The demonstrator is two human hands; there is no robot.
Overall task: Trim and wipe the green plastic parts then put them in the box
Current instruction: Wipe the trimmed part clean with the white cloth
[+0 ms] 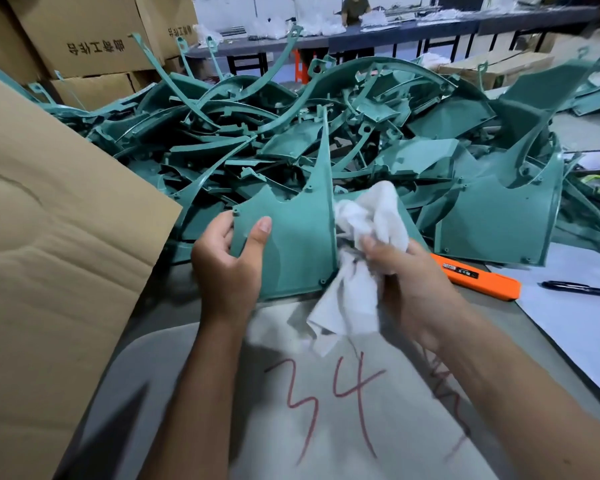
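a green plastic part (298,233) is held upright over the near table edge, in front of the pile of green parts (326,133). its left edge is pinched by the left hand (229,265), thumb on the front face, fingers curled behind. a white cloth (357,258) is bunched in the curled fingers of the right hand (413,285) and pressed against the part's right side. an orange utility knife (478,277) lies just right.
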